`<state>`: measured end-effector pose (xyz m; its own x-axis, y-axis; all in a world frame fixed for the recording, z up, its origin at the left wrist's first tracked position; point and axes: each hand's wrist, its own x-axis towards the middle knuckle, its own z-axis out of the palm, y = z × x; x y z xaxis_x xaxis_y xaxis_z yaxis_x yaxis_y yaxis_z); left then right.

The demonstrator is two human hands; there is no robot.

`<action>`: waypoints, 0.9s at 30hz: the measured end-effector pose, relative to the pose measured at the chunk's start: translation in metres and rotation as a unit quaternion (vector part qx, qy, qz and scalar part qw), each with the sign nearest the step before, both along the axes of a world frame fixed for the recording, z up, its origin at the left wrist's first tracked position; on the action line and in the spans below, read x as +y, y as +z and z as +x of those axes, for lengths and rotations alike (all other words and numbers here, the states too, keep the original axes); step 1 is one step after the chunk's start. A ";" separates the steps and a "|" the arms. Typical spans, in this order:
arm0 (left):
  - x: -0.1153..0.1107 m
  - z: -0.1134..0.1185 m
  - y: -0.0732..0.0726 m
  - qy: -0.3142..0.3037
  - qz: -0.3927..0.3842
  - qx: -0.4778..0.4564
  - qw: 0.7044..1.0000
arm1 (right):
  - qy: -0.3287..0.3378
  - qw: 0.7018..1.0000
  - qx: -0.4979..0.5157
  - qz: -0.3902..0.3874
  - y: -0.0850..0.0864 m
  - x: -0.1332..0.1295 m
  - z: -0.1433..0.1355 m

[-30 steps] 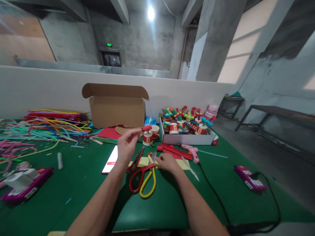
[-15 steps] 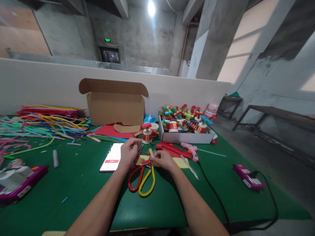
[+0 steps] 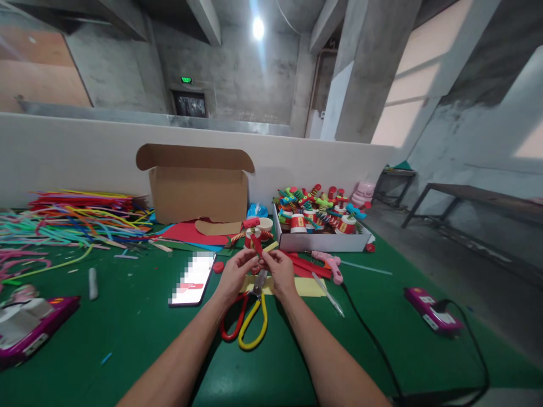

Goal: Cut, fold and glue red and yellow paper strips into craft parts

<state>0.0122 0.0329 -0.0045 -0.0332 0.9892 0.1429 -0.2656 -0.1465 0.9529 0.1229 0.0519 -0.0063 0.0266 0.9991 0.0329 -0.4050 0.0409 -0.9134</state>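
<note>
Near the middle of the green table, my left hand [image 3: 236, 275] and my right hand [image 3: 279, 271] meet at the fingertips. Both pinch a small red strip [image 3: 257, 245], and a pale yellow strip [image 3: 270, 247] sticks up from my right fingers. Just behind them stands a paper-cup figure [image 3: 250, 230] with a red top and striped arms. Scissors [image 3: 253, 320] with one red and one yellow handle lie below my hands, over yellow paper [image 3: 309, 286]. To the left lies a lit phone [image 3: 193, 279], with a red roll [image 3: 218, 267] beside it.
Behind are an open cardboard box [image 3: 199, 189], coloured strips [image 3: 85, 217] and a white box [image 3: 322, 243] of cup figures. To the right lie a pink glue gun [image 3: 332, 263], a pen [image 3: 328, 295] and a purple power strip [image 3: 431, 311] with a black cable.
My left hand has moved right and joined my right hand, now pinching the red strip, which is raised. The yellow strip has tilted right. The red roll left of my hand has come into view.
</note>
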 end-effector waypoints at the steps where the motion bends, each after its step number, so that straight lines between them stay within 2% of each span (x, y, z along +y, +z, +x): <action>1: 0.000 0.002 0.000 0.006 0.000 0.008 1.000 | 0.007 1.000 -0.007 0.005 -0.001 -0.001 0.000; 14: 0.000 -0.005 -0.006 0.067 0.019 0.071 0.995 | 0.047 0.998 -0.034 0.029 0.003 -0.010 -0.003; 19: 0.001 -0.006 -0.007 0.037 0.024 0.052 0.998 | 0.045 0.998 -0.044 0.027 0.005 -0.010 -0.001; 23: -0.001 -0.005 -0.004 0.072 0.024 0.080 0.994 | 0.040 0.996 -0.069 0.039 0.003 -0.008 0.000; 27: -0.002 -0.004 -0.003 0.065 0.007 0.066 0.996 | 0.035 0.994 -0.087 0.057 0.002 -0.006 0.002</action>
<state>0.0079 0.0313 -0.0080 -0.1404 0.9756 0.1686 -0.1164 -0.1854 0.9757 0.1246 0.0461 -0.0048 -0.0586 0.9880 0.1432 -0.2467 0.1247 -0.9610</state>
